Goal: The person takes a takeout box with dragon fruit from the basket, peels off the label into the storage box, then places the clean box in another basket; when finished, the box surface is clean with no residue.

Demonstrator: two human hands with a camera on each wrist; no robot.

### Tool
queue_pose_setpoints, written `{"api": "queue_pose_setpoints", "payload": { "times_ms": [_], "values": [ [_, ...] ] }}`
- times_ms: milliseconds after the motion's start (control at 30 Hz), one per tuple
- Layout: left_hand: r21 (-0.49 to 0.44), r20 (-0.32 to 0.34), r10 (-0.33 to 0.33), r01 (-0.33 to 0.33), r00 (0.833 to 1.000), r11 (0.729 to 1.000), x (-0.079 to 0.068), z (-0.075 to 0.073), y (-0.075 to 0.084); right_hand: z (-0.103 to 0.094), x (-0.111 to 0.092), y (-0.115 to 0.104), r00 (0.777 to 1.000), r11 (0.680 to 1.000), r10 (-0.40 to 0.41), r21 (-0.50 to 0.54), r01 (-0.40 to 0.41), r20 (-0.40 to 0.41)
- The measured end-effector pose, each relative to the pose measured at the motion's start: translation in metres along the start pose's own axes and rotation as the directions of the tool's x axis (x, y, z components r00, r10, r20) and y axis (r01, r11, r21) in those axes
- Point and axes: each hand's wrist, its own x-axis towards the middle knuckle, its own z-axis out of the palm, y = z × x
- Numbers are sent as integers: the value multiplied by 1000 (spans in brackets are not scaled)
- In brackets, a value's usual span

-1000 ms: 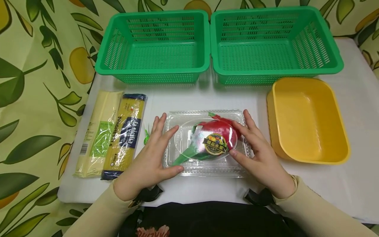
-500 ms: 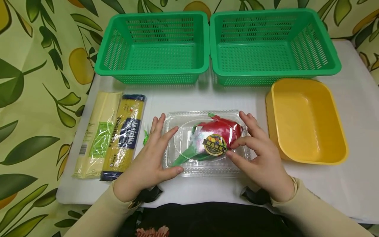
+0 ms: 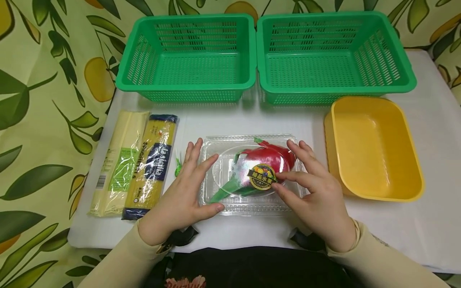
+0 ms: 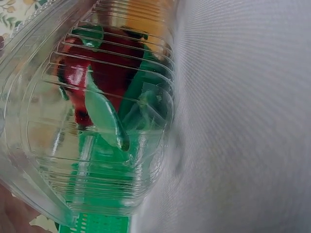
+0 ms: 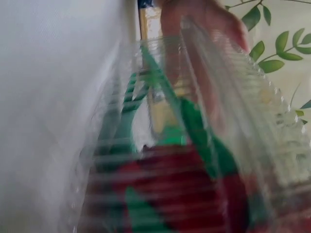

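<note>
A clear plastic clamshell box [image 3: 212, 192] lies closed on the white table, with a red dragon fruit [image 3: 257, 158] with long green leaves inside. On its lid is a round black-and-gold sticker [image 3: 261, 176]. My left hand [image 3: 181, 196] rests at the box's left side, fingers spread and thumb at the front left corner. My right hand [image 3: 318, 192] reaches over the right side, index fingertip and thumb tip slightly apart at the sticker's right edge. In the left wrist view, the dragon fruit [image 4: 104, 68] shows through the ribbed wall.
Two green baskets [image 3: 187, 87] [image 3: 338, 88] stand along the back. A yellow tub [image 3: 378, 152] is at the right. At the left lie a pale noodle packet [image 3: 120, 160] and a spaghetti packet [image 3: 153, 160]. A small green item [image 3: 178, 167] is partly behind my left hand.
My right hand has shifted left over the lid, its index finger and thumb drawing closer together at the sticker's edge. My left hand and the box stay nearly still.
</note>
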Motion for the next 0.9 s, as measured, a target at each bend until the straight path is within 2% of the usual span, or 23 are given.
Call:
{"api": "queue_pose_setpoints", "payload": {
  "times_ms": [133,233,367,500,700,900],
  "values": [
    [-7,4,-6,6,1000,1000,0,0,1,1,2,-3,1000,1000,31,2,-31,0],
    [-9,4,-5,5,1000,1000,0,0,0,3,5,-6,996,996,87,9,-87,7],
    [-9,-1,11,-11,1000,1000,0,0,-1,4,9,-9,984,984,177,15,-177,33],
    [-22,0,17,-17,1000,1000,-1,0,-1,5,12,-9,974,975,220,14,-221,47],
    [-36,4,18,-18,1000,999,-1,-1,1,8,13,-10,973,974,220,36,-222,64],
    [-42,9,22,-21,1000,999,-1,-1,1,10,12,-7,987,990,138,19,-140,82]
  ]
}}
